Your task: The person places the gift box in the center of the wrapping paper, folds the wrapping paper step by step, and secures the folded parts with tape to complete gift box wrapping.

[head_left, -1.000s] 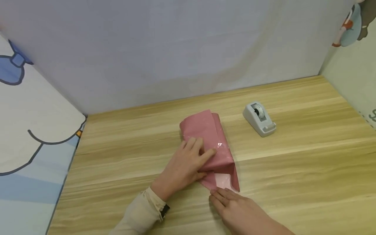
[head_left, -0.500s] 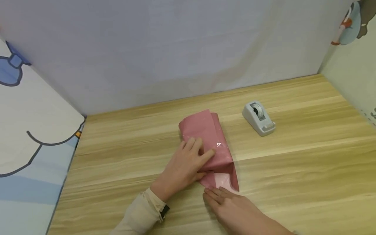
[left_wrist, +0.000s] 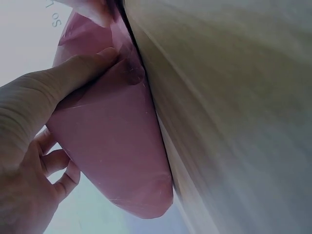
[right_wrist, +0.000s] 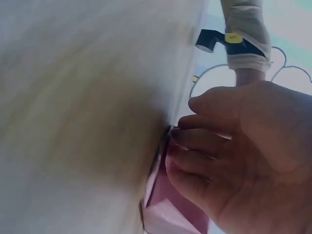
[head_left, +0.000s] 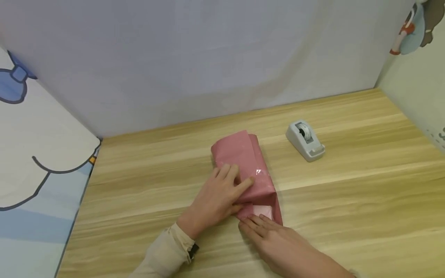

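A pink paper-wrapped package [head_left: 240, 148] lies at an angle on the wooden table, its near end partly folded with a pale inner patch showing. My left hand [head_left: 215, 197] holds it from the left, fingers on top and thumb against the near end; in the left wrist view the thumb [left_wrist: 83, 73] presses on the folded paper [left_wrist: 112, 126]. With nearly straight fingers, my right hand [head_left: 274, 239] pushes against the flap at the near end. In the right wrist view those fingers [right_wrist: 195, 151] touch the pink paper [right_wrist: 178, 204], partly covering it.
A grey tape dispenser [head_left: 306, 139] with a roll in it stands to the right of the package. Behind the wooden table [head_left: 139, 173] rises a pale cloth backdrop [head_left: 208, 58]. Printed cartoon panels flank the left and right sides.
My right hand has shifted slightly left and forward, pushing the near flap up toward the package. The left hand holds its place, and the package lies nearly where it was.
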`<state>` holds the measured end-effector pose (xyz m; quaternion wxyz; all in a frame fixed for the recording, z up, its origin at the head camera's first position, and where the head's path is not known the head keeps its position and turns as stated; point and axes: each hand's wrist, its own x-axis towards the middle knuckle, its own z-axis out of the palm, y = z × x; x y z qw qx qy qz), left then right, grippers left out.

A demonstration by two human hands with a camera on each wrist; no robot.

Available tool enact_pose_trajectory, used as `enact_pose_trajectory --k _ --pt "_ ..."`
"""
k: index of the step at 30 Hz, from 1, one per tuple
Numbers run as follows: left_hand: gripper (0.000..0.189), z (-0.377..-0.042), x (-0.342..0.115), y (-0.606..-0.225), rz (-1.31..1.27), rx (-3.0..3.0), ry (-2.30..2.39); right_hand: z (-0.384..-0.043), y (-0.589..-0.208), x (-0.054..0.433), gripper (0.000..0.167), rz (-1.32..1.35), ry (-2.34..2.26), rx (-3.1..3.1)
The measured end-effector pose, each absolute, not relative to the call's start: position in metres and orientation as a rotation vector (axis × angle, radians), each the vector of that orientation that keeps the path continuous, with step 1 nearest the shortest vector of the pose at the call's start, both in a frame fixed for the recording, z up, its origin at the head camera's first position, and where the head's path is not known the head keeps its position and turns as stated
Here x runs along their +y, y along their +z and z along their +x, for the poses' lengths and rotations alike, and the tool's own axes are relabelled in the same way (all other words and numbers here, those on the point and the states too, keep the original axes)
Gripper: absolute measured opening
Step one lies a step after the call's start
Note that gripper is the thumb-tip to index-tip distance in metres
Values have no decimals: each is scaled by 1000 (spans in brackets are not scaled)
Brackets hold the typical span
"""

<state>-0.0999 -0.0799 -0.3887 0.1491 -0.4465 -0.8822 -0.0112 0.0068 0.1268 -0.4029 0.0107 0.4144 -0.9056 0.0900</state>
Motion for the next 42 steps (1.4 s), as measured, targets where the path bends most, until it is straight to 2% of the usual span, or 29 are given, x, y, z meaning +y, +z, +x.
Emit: enact_pose_trajectory --k 7,9,13,15,19,20,26,30,32,36,39,42 --pt "82 -97 -81 -388 -1267 -2594 -7 7 -407 120 58 1296 183 -2952" --pt "82 -96 -81 -387 -1257 -2608 2 7 -408 119 63 1299 180 -2964" --pt "77 -95 -80 -388 -1226 -2611 -2 9 -410 120 60 1291 173 -2916" --pt "75 -95 -79 -388 -1212 -2608 -11 11 -411 124 65 1277 164 -2886" --pt "76 -95 -78 -389 -1199 -2598 -6 18 -414 134 91 1244 161 -2873" --pt "75 -94 -78 -389 -1199 -2597 -5 19 -415 136 93 1246 169 -2876" --pt "77 -93 -77 -390 -1198 -2601 1 19 -414 144 88 1269 319 -2945" --pt "76 -93 -77 -390 -1198 -2591 -1 19 -408 147 55 1221 501 -2919" --pt "74 -93 -77 -391 -1199 -2578 -10 19 -402 151 43 1139 619 -2880" --pt "73 -94 -77 -392 -1203 -2555 -10 14 -395 163 37 823 806 -2762" --pt "73 -94 -76 -392 -1202 -2548 14 4 -392 174 27 536 906 -2789" --pt "71 -94 -76 -392 -1201 -2551 23 -6 -394 181 22 433 930 -2825"
